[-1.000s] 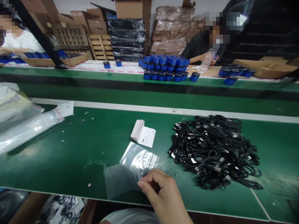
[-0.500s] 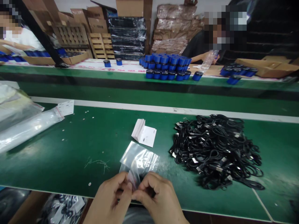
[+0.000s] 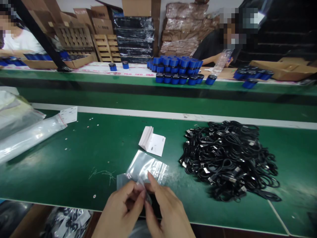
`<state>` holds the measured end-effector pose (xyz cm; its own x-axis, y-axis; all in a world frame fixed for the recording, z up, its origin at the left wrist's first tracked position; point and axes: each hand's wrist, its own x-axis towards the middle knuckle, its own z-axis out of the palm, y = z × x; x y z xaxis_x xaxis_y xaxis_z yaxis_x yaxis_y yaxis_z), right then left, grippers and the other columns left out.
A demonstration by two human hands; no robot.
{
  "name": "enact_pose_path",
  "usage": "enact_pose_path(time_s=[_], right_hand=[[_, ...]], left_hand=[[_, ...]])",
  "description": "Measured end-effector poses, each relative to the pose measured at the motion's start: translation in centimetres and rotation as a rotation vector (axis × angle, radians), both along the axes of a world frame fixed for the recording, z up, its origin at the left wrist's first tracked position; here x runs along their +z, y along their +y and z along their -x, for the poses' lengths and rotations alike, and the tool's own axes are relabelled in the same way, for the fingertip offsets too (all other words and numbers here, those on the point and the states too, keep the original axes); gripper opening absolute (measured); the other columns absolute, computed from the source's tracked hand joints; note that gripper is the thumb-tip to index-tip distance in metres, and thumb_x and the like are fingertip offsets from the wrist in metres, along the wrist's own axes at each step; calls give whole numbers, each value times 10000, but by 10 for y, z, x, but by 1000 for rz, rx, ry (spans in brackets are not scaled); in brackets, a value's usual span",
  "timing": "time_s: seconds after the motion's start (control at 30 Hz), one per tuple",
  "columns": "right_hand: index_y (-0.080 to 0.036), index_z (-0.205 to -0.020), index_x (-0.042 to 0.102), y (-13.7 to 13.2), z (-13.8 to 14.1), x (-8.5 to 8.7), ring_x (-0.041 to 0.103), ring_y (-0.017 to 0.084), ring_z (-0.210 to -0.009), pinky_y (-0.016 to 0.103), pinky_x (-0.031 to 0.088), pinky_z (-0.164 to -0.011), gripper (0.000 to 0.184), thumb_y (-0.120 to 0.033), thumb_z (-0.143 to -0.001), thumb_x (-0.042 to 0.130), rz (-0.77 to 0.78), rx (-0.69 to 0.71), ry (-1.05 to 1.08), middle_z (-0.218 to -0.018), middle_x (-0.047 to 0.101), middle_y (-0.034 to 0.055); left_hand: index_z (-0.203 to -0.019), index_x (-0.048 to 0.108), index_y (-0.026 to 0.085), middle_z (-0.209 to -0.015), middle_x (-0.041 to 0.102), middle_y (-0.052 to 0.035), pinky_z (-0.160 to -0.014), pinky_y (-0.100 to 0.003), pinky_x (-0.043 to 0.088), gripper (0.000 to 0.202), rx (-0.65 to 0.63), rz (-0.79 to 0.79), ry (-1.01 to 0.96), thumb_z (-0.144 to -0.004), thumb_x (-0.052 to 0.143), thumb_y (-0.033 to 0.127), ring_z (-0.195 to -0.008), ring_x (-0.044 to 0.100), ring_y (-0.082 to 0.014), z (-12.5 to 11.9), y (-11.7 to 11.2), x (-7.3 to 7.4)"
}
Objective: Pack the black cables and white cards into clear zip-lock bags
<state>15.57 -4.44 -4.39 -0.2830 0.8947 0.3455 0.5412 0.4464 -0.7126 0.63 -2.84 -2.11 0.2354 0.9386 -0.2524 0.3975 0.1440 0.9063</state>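
My left hand (image 3: 127,205) is closed, with a small clear plastic bag (image 3: 122,180) pinched between thumb and fingertips. Beside it, my right hand (image 3: 164,206) has its index finger stretched forward and its thumb apart from it, close against the bag's edge. Just beyond my fingers, a stack of flat clear bags (image 3: 146,164) lies on the green table. Behind that stack is a pile of folded white paper leaflets (image 3: 148,138), one leaf lying flat. To the right of my hands lies a large heap of black USB cables (image 3: 228,158).
Large plastic packs (image 3: 29,135) lie at left beside a white card (image 3: 69,114). Below the table edge, a box holds bagged items (image 3: 68,219). Across the green table (image 3: 69,172), blue jars with black lids (image 3: 174,67) stand on a raised shelf; two people sit behind it.
My right hand's index finger has straightened and moved away from its thumb. The bag in my left hand has swung left and spread out.
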Motion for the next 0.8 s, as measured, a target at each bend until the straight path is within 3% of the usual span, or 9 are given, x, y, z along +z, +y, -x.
enact_pose_path(time_s=[0.07,0.13,0.23,0.33,0.4,0.5,0.67,0.8], right_hand=[[-152,-1473,100,2,3,4,672,237,-768,367,590,-665,795,-28,-748,400,-63,-5,-6,-934,709,99],[-119,-1471,104,4,4,8,679,225,-703,349,593,-629,799,-15,-725,370,-108,-16,-1,-854,723,90],[-73,-1347,404,7,4,12,690,208,-664,305,592,-607,609,-12,-742,373,-113,-52,7,-786,734,96],[-73,-1000,659,7,5,11,685,205,-574,303,592,-580,358,-20,-773,388,-143,-99,-14,-665,724,91],[-59,-885,683,8,8,9,660,190,-481,321,596,-611,321,-10,-776,385,-216,-129,-33,-574,698,78],[-31,-851,684,11,11,9,630,164,-410,319,591,-699,316,2,-776,378,-299,-188,-52,-533,682,74],[-104,-793,698,23,9,11,599,152,-376,318,582,-686,315,-38,-782,391,-216,-327,-82,-541,680,56],[-96,-995,651,23,5,11,652,225,-508,341,551,-526,330,-71,-789,393,-141,-342,-190,-580,674,67]], left_hand=[[-734,545,202,-676,627,6,-571,-206,469,197,-41,-61,83,-889,459,286,-624,628,-149,-3,0,-1],[-708,526,201,-656,613,9,-554,-201,449,229,-82,-141,168,-906,431,265,-593,607,-137,-5,0,-3],[-708,522,198,-663,597,14,-546,-185,432,238,-143,-303,226,-916,409,221,-574,586,-115,-6,0,-7],[-688,511,190,-647,569,15,-519,-172,416,247,-159,-468,254,-907,397,182,-545,565,-98,-4,0,-10],[-655,489,187,-617,544,18,-490,-167,401,260,-153,-527,280,-897,397,167,-512,541,-89,-3,0,-12],[-603,443,191,-574,509,27,-464,-167,381,282,-131,-572,338,-879,407,150,-481,509,-84,-3,-3,-14],[-571,365,205,-531,446,53,-444,-163,349,287,-115,-616,415,-845,401,128,-449,467,-74,-4,-4,-11],[-558,289,215,-509,348,80,-426,-159,316,313,28,-606,458,-834,425,159,-417,404,-64,4,5,-8]])
